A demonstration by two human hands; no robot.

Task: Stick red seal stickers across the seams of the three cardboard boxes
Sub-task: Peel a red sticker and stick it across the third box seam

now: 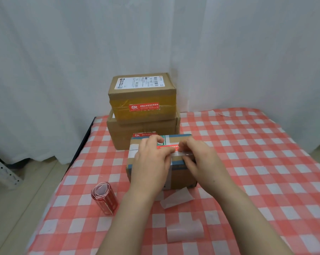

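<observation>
A small cardboard box [181, 176] with blue print stands in front of me on the checked cloth. Both hands lie on its top. My left hand [151, 159] and my right hand [197, 159] press a red seal sticker [175, 147] flat there; the fingers hide most of it. Behind stand two stacked boxes. The upper box [142, 94] carries a red sticker [144, 107] across its taped front seam. The lower, larger box [122, 133] has a red sticker [145, 134] that shows just behind the small box. A roll of red stickers [105, 197] lies left of my forearm.
Two peeled white backing strips [176, 199] [184, 230] lie on the red-and-white checked tablecloth [256, 172] near my arms. White curtains hang behind. The table's left edge [82, 144] drops to the floor, where a white metal rack [1, 172] stands.
</observation>
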